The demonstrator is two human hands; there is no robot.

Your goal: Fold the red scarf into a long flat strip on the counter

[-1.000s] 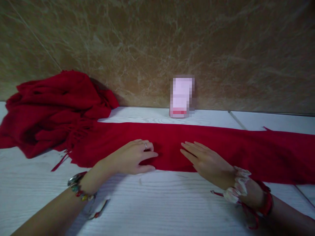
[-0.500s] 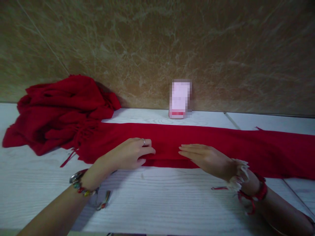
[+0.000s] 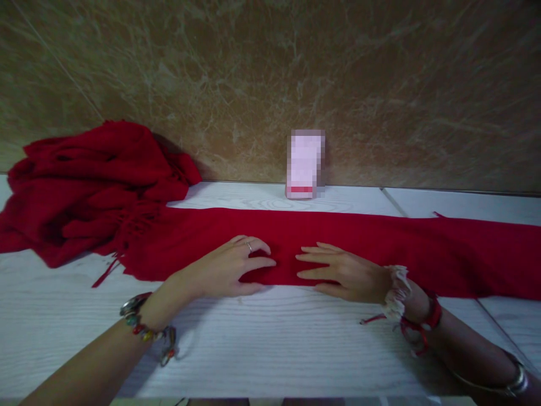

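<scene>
A long red scarf (image 3: 393, 245) lies flat in a strip across the white surface, running out of view on the right. On its middle part rests my left hand (image 3: 236, 268), fingers apart and a ring on one of them. My right hand (image 3: 338, 270) lies on the scarf a short way to the right, its fingers spread toward the left hand. Both thumbs are by the scarf's near edge. Fringe (image 3: 135, 220) shows at the scarf's left end, beside a crumpled heap of red cloth (image 3: 88, 186).
A phone-like object (image 3: 304, 163), blurred out, leans upright against the brown marbled wall (image 3: 253, 73) behind the scarf. The white wood-grain surface (image 3: 270, 349) has seams on the right, and its front edge runs along the bottom.
Both hands have spread their fingers. The right hand has shifted slightly left, closer to the left hand. A fold line along the scarf's near edge no longer shows. The view has shifted slightly.
</scene>
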